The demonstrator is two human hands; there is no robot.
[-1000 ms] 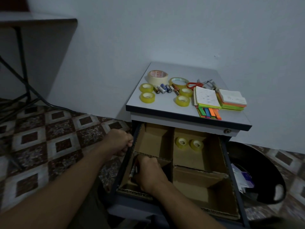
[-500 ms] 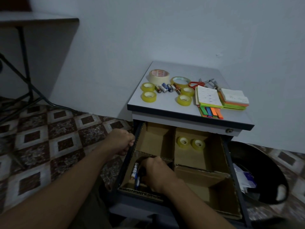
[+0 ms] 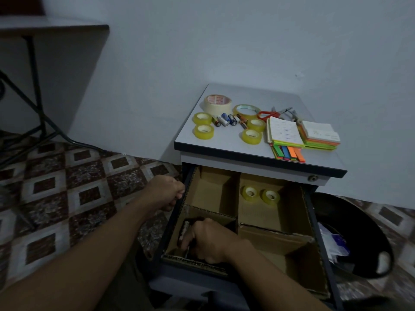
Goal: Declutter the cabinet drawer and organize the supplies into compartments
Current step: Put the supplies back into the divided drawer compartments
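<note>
The cabinet drawer (image 3: pixel 311 212) stands pulled out, split by cardboard dividers (image 3: pixel 215 214) into compartments. My left hand (image 3: pixel 167 191) grips the drawer's left edge. My right hand (image 3: pixel 211 240) reaches down into the near-left compartment, fingers curled around pens (image 3: pixel 184 230) that lie there; most of them are hidden under the hand. Two small yellow tape rolls (image 3: pixel 249 193) lie in the far-right compartment. The far-left and near-right compartments hold nothing I can see.
On the cabinet top (image 3: pixel 224 144) lie several yellow tape rolls (image 3: pixel 203 132), a masking tape roll (image 3: pixel 217 103), batteries (image 3: pixel 226 120), red scissors (image 3: pixel 267 114) and sticky-note pads (image 3: pixel 285 131). A black bin (image 3: pixel 359 234) stands at the right, and a table (image 3: pixel 54 30) at the far left.
My right hand has shifted slightly inside the near-left compartment and now covers more of the pens. My left hand has stayed on the drawer edge.
</note>
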